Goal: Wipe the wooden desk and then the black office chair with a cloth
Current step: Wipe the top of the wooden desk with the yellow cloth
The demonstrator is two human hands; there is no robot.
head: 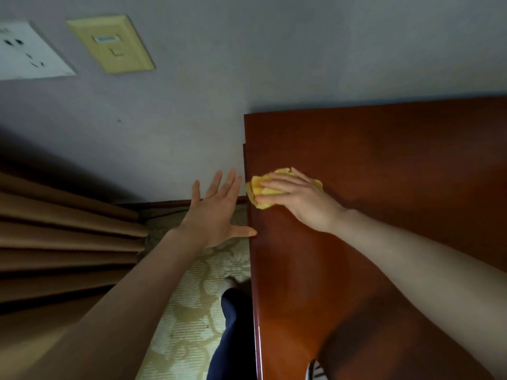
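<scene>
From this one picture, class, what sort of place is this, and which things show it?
Probably a hotel room or bedroom: a polished wooden desk against a wall, white socket plate, pleated brown curtains and patterned carpet.

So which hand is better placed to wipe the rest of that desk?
The right, probably. The right hand presses the yellow cloth flat on the wooden desk near its left edge. The left hand is spread open beside the desk, holding nothing, only its thumb at the edge.
</scene>
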